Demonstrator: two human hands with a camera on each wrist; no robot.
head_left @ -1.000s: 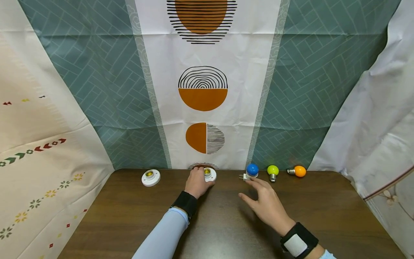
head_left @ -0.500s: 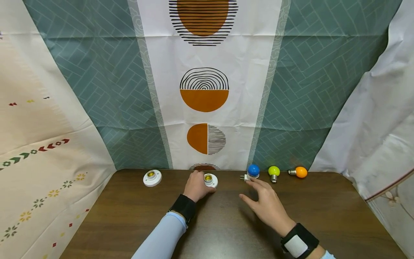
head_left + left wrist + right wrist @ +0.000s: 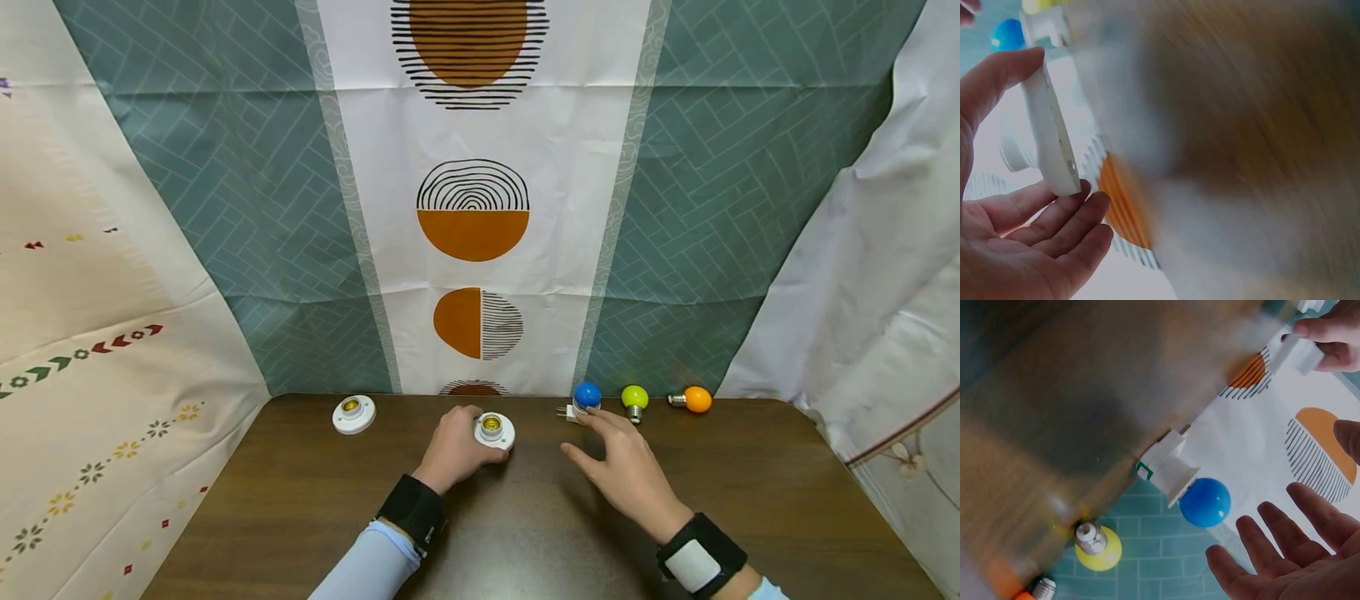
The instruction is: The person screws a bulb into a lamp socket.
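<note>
My left hand point(image 3: 459, 446) holds a round white lamp holder point(image 3: 504, 439) with a brass-coloured socket, gripped by its edge between thumb and fingers. In the left wrist view the lamp holder point(image 3: 1047, 131) is seen edge-on, lifted off the table. My right hand point(image 3: 628, 475) hovers with loosely spread fingers just in front of a blue bulb point(image 3: 587, 394), which sits in a white plug-in socket point(image 3: 576, 412) with metal prongs. The right wrist view shows a gap between those fingers point(image 3: 1272, 534) and the blue bulb point(image 3: 1205, 502).
A second white lamp holder point(image 3: 354, 415) lies at the table's back left. Right of the blue bulb are a yellow-green bulb point(image 3: 634, 396) and an orange bulb point(image 3: 698, 399) on its side. Patterned cloth point(image 3: 480, 125) hangs behind the brown table point(image 3: 495, 550).
My left hand has raised the lamp holder off the table and brought it slightly nearer and to the right. The right hand has shifted a little to the right.
</note>
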